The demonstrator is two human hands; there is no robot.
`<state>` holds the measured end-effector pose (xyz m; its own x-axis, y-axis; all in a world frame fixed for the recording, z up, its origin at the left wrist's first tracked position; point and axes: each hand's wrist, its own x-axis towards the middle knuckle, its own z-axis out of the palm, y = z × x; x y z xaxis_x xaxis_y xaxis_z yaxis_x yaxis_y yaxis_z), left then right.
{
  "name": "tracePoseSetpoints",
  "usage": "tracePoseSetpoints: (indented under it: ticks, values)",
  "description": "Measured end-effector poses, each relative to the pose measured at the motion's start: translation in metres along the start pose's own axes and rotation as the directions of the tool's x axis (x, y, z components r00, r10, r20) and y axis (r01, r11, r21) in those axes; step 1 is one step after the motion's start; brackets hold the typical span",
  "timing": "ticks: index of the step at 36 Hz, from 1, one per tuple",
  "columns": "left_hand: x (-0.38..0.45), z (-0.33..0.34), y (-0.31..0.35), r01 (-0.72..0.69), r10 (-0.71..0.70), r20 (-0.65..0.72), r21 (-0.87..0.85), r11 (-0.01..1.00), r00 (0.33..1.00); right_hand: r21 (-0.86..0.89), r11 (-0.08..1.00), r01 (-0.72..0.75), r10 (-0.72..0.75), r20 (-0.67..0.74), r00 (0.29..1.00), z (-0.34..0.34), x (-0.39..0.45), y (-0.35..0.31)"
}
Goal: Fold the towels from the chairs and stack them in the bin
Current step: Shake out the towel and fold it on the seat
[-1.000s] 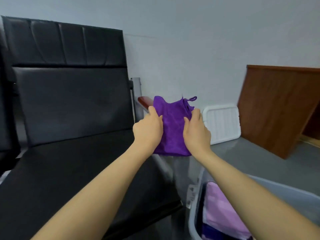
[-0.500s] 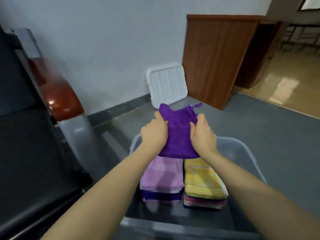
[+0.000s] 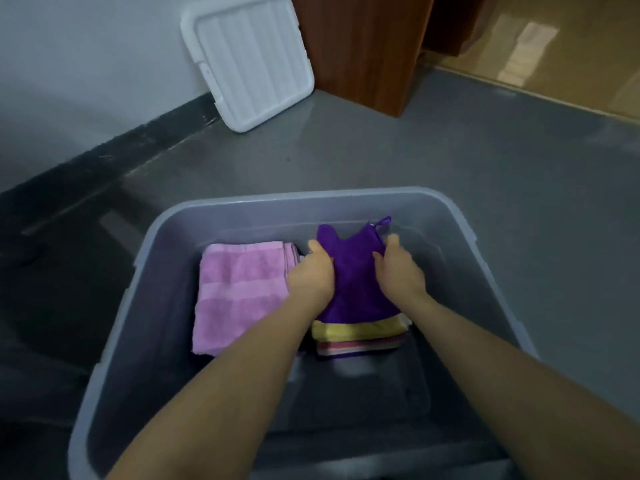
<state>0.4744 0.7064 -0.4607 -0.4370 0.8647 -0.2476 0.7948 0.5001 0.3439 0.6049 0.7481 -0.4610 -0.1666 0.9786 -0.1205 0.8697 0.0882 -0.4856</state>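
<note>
our left hand (image 3: 309, 276) and right hand (image 3: 398, 271) each grip a side edge of the folded purple towel (image 3: 351, 268), fingers curled round the cloth, with the towel between them inside the grey bin (image 3: 460, 223). under our hands it lies on the yellow-topped stack (image 3: 360, 336). just left of our left hand sits the pink towel stack (image 3: 239, 292). well beyond our hands a white lid (image 3: 247, 60) leans on the wall, beside a wooden panel (image 3: 363, 46).

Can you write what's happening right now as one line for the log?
step: stacking | left hand: holds purple towel | right hand: holds purple towel | towel: on right stack, yellow towel beneath | pink towel: left stack | bin
</note>
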Motion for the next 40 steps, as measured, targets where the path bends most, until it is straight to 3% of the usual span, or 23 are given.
tracePoseSetpoints:
  ticks: [3,7,12,15,21,30,35,40]
  values:
    - [0.004,0.018,-0.003,-0.023,0.023,0.026,-0.022,1.0,0.999,0.054,0.999,-0.003,0.002,0.014,1.0,0.016,0.001,0.009]
    - [0.0,0.034,-0.014,-0.186,0.186,0.023,0.229,0.956,0.982,0.057,0.994,0.093,-0.095,0.036,0.995,0.03,-0.004,0.023]
    - [-0.001,0.042,-0.026,-0.408,0.383,0.146,0.406,0.818,0.912,-0.065,0.974,0.217,-0.215,0.032,0.976,0.039,-0.002,0.026]
    - [-0.003,0.044,-0.027,-0.402,0.353,0.192,0.431,0.808,0.916,-0.226,0.952,0.205,-0.202,0.036,0.979,0.044,-0.001,0.024]
    - [-0.009,0.05,-0.026,-0.354,0.268,0.247,0.446,0.822,0.931,-0.468,0.883,0.037,-0.004,0.071,0.997,0.043,0.0,0.028]
    - [-0.012,0.018,-0.026,-0.248,0.232,0.117,0.149,0.957,0.966,-0.368,0.918,0.146,-0.14,0.044,0.989,0.039,-0.004,0.004]
    - [-0.024,-0.024,-0.04,-0.165,0.165,0.012,0.036,0.986,0.986,-0.305,0.887,0.347,-0.36,0.013,0.933,0.022,-0.018,-0.027]
    - [-0.047,-0.076,-0.054,-0.136,0.128,-0.079,-0.101,0.986,0.989,-0.283,0.841,0.46,-0.461,0.068,0.885,-0.005,-0.035,-0.067]
